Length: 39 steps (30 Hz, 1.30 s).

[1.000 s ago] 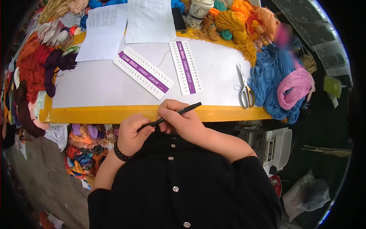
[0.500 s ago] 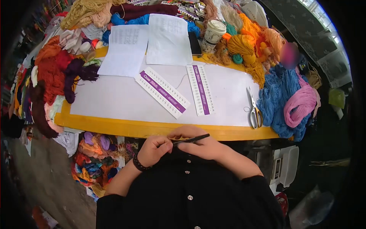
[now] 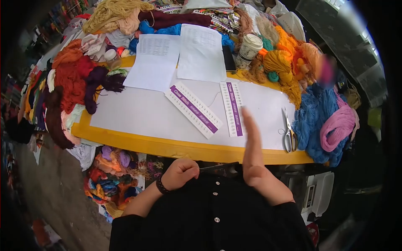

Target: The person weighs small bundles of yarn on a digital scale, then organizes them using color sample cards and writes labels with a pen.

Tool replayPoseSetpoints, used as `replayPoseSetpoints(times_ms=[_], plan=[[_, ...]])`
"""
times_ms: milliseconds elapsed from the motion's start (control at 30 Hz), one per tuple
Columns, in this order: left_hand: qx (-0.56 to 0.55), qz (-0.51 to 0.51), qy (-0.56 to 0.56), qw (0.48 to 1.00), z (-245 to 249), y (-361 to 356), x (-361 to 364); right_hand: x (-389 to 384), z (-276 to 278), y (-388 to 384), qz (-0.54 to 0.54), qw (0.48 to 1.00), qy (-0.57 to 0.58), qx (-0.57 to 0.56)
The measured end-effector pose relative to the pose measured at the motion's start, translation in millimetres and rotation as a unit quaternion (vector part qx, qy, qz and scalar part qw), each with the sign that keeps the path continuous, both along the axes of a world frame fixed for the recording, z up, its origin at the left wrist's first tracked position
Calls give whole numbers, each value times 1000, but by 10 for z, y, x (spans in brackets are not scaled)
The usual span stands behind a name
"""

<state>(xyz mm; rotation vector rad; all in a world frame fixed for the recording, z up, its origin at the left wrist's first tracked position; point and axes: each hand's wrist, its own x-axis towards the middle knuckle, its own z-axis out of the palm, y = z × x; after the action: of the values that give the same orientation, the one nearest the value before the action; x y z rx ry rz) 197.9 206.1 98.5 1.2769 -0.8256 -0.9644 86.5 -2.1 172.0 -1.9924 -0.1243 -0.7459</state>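
While the left hand (image 3: 180, 173), lower centre of the frame, is closed round one end of a black pen (image 3: 217, 167), the right hand (image 3: 253, 154), just right of centre, stands edge-on with fingers straight and apparently holding nothing; whether it touches the pen's blurred far end cannot be told. Pen: lower centre, before the table's yellow border (image 3: 134, 144). Two white cards with purple bands, mid-frame: left card (image 3: 193, 109) slanted, right card (image 3: 231, 108) nearly upright, just beside the right fingertips. Scissors (image 3: 289, 133), right of centre, points upward, near blue yarn (image 3: 312, 121). Pink yarn (image 3: 337, 127), far right. Two printed sheets (image 3: 153, 65), upper centre, edges meeting. Lidded cup (image 3: 248, 52), upper right of centre. Red yarn (image 3: 69, 85), upper left.
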Motion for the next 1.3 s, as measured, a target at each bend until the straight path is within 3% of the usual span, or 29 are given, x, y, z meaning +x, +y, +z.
replayPoseSetpoints(times_ms=[100, 167, 233, 267, 367, 433, 467, 500, 567, 633, 700, 767, 800, 867, 933, 967, 1000, 1067, 1133, 1167, 1267, 1300], plan=[[29, -34, -74, 996, 82, 18, 17, 46, 39, 107, 111, 987, 113, -8], [16, -21, -108, 994, 77, 69, 7, 95, 4, 168, 107, 991, 81, -28], [6, -18, -164, 986, 72, 119, 35, 63, -1, 256, 158, 975, 153, -10], [7, -18, -162, 987, 77, 149, 42, 60, 79, 306, 190, 959, 203, 51], [9, 4, -164, 986, 93, 222, 69, 80, 67, 406, 201, 937, 276, 69], [20, 0, -180, 983, 91, 261, 97, 169, 106, 425, 166, 948, 271, 24], [20, 5, -177, 984, 81, 266, 117, 240, 152, 415, 138, 921, 365, -16], [10, 31, -271, 962, 69, 254, 141, 298, 174, 421, 112, 882, 455, -58], [42, 71, -403, 912, 159, 262, 178, 385, 35, 427, 124, 901, 414, -48], [-28, 125, -489, 863, 129, 262, 226, 519, -24, 521, 110, 896, 421, -88], [25, 137, -485, 864, 57, 426, 230, 638, -36, 675, 133, 888, 423, -123], [48, 207, -491, 845, 81, 604, 289, 765, 78, 802, 140, 880, 452, -39], [60, 270, -485, 830, 31, 727, 335, 792, 88, 794, 141, 900, 412, 3], [118, 398, -460, 785, -111, 1086, 393, 815, -88, 608, 94, 952, 271, -102], [169, 561, -330, 740, -478, 1408, 510, 780, -193, 426, 66, 946, 306, 80], [178, 612, -356, 683, -836, 1637, 657, 755, -239, 341, 55, 935, 325, 129], [206, 667, -300, 651, -1057, 1802, 765, 735, -277, 287, 24, 933, 339, 120], [332, 674, -203, 628, -1515, 2192, 1086, 650, -465, 201, -27, 931, 338, 132], [358, 675, -266, 588, -2044, 2523, 1498, 568, -548, 146, -55, 923, 356, 136], [273, 724, -264, 576, -2002, 2505, 1705, 542, -572, 139, -59, 922, 360, 133], [391, 700, -217, 556, -2214, 2644, 2324, 448, -641, 98, -101, 907, 378, 154], [367, 711, -252, 544, -2317, 2669, 2502, 415, -658, 75, -113, 905, 380, 152]])
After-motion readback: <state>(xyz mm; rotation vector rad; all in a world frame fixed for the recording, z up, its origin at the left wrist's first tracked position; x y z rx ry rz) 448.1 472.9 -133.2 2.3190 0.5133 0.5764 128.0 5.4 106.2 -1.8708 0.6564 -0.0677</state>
